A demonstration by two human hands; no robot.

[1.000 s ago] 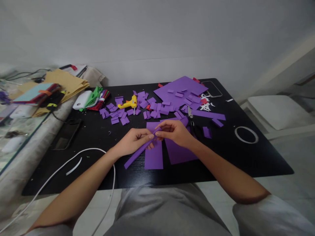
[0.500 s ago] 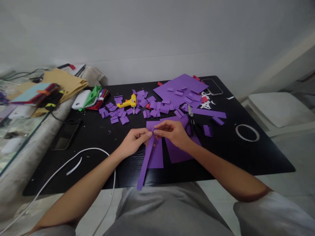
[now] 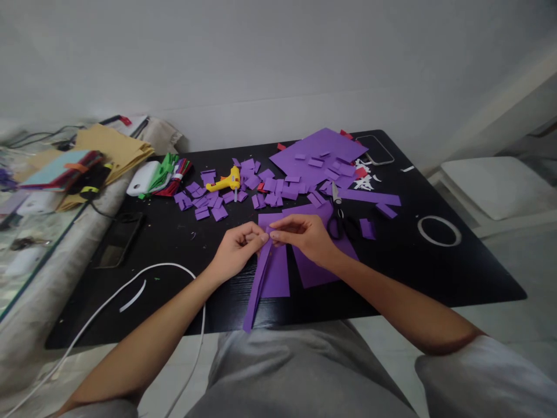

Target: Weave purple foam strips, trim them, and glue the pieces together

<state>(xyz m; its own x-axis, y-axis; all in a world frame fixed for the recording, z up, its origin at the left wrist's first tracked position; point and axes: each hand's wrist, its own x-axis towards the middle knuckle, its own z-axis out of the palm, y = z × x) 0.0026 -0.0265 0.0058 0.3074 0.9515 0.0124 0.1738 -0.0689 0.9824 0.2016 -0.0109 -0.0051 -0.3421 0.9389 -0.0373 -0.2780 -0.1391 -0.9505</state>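
The left hand (image 3: 238,247) and right hand (image 3: 307,237) were each closed in a fingertip pinch at the upper end of a long, narrow purple paper strip (image 3: 256,290). The strip slanted toward the near edge of the black desk (image 3: 221,307). Black-handled metal scissors (image 3: 336,197) (blades pointing away) lay beyond the right hand.

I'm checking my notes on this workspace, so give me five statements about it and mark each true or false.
1. The left hand and right hand both pinch a purple strip. True.
2. The right hand holds the scissors. False: they lie on the black table.
3. The yellow glue gun lies among small purple pieces. True.
4. A pale ring lies on the table's left side. False: it lies on the right side.
5. The white cable is coiled inside that ring. False: it runs across the table's left side.
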